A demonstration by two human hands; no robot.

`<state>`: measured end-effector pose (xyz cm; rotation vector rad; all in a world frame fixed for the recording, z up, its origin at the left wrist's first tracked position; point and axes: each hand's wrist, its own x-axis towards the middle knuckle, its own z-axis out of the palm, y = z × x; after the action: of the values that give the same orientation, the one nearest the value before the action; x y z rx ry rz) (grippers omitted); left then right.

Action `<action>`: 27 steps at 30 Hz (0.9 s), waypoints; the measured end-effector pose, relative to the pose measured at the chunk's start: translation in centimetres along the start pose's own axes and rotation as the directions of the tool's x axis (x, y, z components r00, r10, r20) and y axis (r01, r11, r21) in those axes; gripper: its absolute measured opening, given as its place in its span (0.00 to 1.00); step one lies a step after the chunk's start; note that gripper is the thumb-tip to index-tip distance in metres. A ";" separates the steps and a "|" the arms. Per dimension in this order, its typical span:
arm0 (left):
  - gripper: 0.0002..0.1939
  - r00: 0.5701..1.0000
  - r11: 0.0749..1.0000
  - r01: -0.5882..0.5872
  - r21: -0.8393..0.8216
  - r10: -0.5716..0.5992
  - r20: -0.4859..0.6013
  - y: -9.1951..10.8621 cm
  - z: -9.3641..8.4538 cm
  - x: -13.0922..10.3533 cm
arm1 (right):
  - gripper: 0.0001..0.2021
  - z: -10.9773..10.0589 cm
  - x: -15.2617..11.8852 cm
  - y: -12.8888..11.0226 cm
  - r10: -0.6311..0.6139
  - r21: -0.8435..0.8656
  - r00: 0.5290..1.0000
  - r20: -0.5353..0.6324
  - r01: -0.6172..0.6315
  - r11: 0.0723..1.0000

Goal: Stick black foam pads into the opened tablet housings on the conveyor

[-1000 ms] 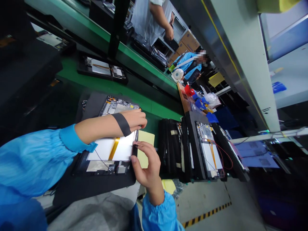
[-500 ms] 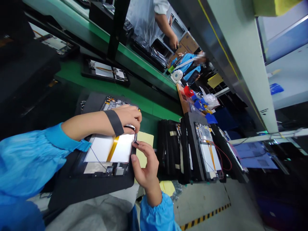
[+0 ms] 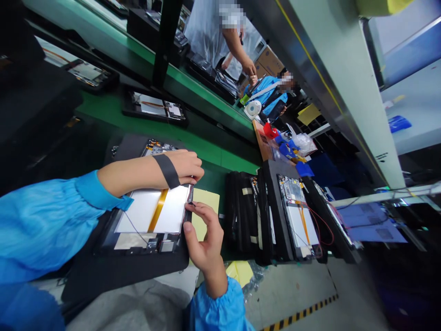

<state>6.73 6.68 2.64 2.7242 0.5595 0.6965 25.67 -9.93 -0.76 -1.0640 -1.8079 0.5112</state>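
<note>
Green surface [image 3: 220, 158] extends past the opened tablet [image 3: 170, 214], right hand [image 3: 206, 241] at its edge.

Opened tablet [image 3: 148, 216]: laid on the foam pad [image 3: 127, 276], crossed by the left hand [image 3: 186, 168]
Right hand [image 3: 206, 234]: placed at the opened tablet's right edge
Paper sheet [image 3: 210, 200]: set just right of the opened tablet, partly covered by the right hand
Padded slabs [image 3: 241, 216]: lined up right of the paper sheet
Wired tablet [image 3: 301, 220]: leaned at the right of the padded slabs
Far tablet [image 3: 155, 106]: placed beyond the foam pad
Small fan [image 3: 253, 109]: seen behind the padded slabs
</note>
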 end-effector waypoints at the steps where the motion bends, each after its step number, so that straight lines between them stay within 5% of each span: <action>1: 0.08 1.000 1.000 0.002 0.005 -0.002 -0.013 0.2 0.0 -0.1 | 0.20 0.1 0.0 -0.1 -0.002 -0.004 1.000 0.002 0.002 1.000; 5: 0.14 0.995 0.983 -0.076 -0.166 0.064 -0.073 1.3 0.3 -0.7 | 0.21 0.2 -0.2 -0.3 0.008 -0.024 1.000 0.015 -0.007 1.000; 9: 0.19 0.996 0.933 -0.085 -0.348 0.090 -0.002 2.1 0.8 -1.6 | 0.23 0.2 -0.3 -0.3 0.012 -0.003 1.000 0.013 -0.012 1.000; 22: 0.16 0.988 0.961 -0.148 -0.233 0.153 0.004 2.0 0.2 -1.5 | 0.20 -0.7 -0.3 -0.3 0.083 0.134 0.995 0.049 -0.089 0.987; 27: 0.15 0.988 0.968 -0.152 -0.202 0.150 -0.024 1.8 0.9 -1.1 | 0.05 -2.5 2.1 -0.4 0.216 0.179 0.972 0.096 -0.230 0.956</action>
<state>6.82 4.47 2.08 2.5913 0.2674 0.7576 27.31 -8.62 1.79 -1.1343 -1.6734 0.8538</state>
